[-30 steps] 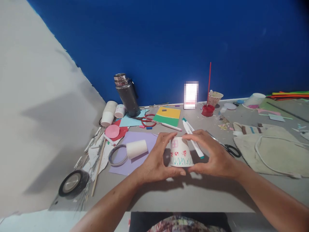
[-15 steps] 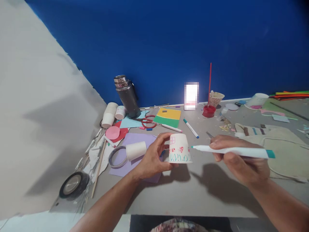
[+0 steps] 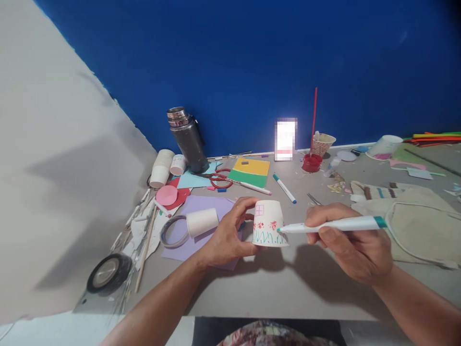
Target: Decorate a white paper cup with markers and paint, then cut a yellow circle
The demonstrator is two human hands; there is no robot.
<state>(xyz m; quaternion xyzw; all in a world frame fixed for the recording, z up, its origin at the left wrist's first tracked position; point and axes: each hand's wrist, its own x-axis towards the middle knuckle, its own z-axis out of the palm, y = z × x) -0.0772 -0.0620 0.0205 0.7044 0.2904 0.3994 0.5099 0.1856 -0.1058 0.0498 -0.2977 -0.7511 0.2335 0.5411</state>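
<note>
My left hand [image 3: 232, 230] grips a white paper cup [image 3: 268, 211] upside down, thumb under the rim and fingers behind it. On the cup are a pink window drawing, red flower dabs and green grass strokes along the rim. My right hand [image 3: 351, 245] is closed round a white felt-tip marker [image 3: 334, 225] with a green end. The marker's green tip meets, or nearly meets, the cup's side just right of the red flowers. Behind the cup lies a purple paper sheet [image 3: 198, 204], bearing another white paper cup [image 3: 202, 223] on its side and a tape roll [image 3: 175, 231].
A dark steel flask [image 3: 187, 144] stands at the back left beside stacked paper cups [image 3: 161, 168]. Red-handled scissors [image 3: 221, 179], a yellow-and-green card [image 3: 250, 172] and a blue-capped marker [image 3: 284, 188] lie mid-table. A red paint pot [image 3: 311, 163] and a cloth bag [image 3: 425, 221] are to the right.
My right hand has moved left, bringing the marker tip from beside the cup up to its side. My left hand still holds the cup, almost unmoved. The view has shifted slightly.
</note>
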